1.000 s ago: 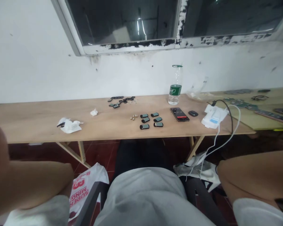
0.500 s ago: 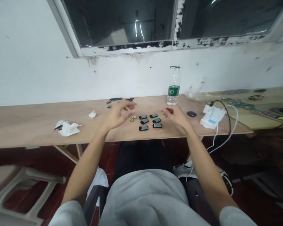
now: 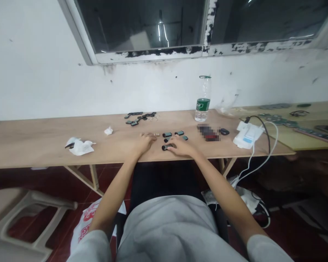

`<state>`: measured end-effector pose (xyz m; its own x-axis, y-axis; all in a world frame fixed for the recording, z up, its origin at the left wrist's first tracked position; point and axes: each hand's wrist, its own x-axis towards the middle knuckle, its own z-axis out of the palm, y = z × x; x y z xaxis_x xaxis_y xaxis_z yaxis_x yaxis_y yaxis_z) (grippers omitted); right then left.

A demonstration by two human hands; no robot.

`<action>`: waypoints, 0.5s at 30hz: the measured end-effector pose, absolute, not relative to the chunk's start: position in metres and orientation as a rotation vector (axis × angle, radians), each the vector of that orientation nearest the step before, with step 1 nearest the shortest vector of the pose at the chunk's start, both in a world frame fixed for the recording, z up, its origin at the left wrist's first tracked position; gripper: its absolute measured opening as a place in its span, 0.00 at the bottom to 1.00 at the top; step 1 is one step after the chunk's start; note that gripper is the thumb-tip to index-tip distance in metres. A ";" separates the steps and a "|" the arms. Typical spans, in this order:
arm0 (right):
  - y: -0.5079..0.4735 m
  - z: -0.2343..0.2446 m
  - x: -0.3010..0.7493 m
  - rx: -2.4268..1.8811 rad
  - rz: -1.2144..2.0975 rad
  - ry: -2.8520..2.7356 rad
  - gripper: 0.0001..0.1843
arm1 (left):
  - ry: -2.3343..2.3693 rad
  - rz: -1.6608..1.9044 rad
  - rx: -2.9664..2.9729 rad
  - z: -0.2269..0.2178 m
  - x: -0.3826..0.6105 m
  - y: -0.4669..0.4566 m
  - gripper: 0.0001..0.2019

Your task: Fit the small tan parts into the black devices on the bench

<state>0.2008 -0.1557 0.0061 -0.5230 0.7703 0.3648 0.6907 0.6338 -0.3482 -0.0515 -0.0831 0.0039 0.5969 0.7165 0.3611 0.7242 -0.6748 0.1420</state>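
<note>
Both my arms reach out to the wooden table [image 3: 43, 142]. My left hand [image 3: 143, 142] lies on the tabletop with its fingers stretched toward a few small brass pieces [image 3: 156, 134]; it holds nothing. My right hand [image 3: 182, 146] lies low over a group of small black devices with teal faces [image 3: 179, 133]. Its fingertips touch the nearest one [image 3: 166, 147], and part of the group is hidden under the hand. Its fingers look spread rather than closed round anything.
A pile of small dark parts [image 3: 139, 117] lies further back. A water bottle [image 3: 202, 100], a phone [image 3: 208, 132], a dark case [image 3: 224, 131] and a white charger with cables [image 3: 247, 134] are on the right. Crumpled tissues [image 3: 79, 145] lie on the left, a plastic chair [image 3: 19, 218] lower left.
A second ago my arms were pulled back near my lap. They came forward above the table, and both hands have now dropped onto it by the brass pieces and black devices.
</note>
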 end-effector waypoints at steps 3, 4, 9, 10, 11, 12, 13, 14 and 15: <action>-0.160 0.007 0.200 -1.169 0.214 -2.376 0.14 | -1.224 -0.672 -2.900 -0.001 -0.056 -0.073 0.16; -0.162 0.008 0.200 -1.186 0.223 -2.376 0.14 | -1.208 -0.708 -2.946 -0.002 -0.057 -0.070 0.15; -0.167 0.015 0.200 -1.207 0.242 -2.368 0.15 | -1.234 -0.906 -3.106 -0.006 -0.064 -0.065 0.11; -0.167 0.016 0.200 -1.202 0.255 -2.357 0.16 | -1.247 -0.930 -3.122 -0.007 -0.065 -0.065 0.10; -0.166 0.016 0.200 -1.197 0.277 -2.341 0.17 | -1.255 -0.946 -3.136 -0.006 -0.065 -0.066 0.09; -0.165 0.016 0.200 -1.196 0.302 -2.318 0.17 | -1.261 -0.960 -3.142 -0.006 -0.065 -0.066 0.09; -0.165 0.016 0.200 -1.197 0.323 -2.291 0.17 | -1.267 -0.972 -3.138 -0.005 -0.065 -0.067 0.09; -0.164 0.016 0.199 -1.200 0.339 -2.269 0.16 | -1.277 -0.978 -3.130 -0.005 -0.064 -0.069 0.09; -0.164 0.016 0.199 -1.205 0.349 -2.250 0.15 | -1.285 -0.978 -3.123 -0.004 -0.063 -0.070 0.09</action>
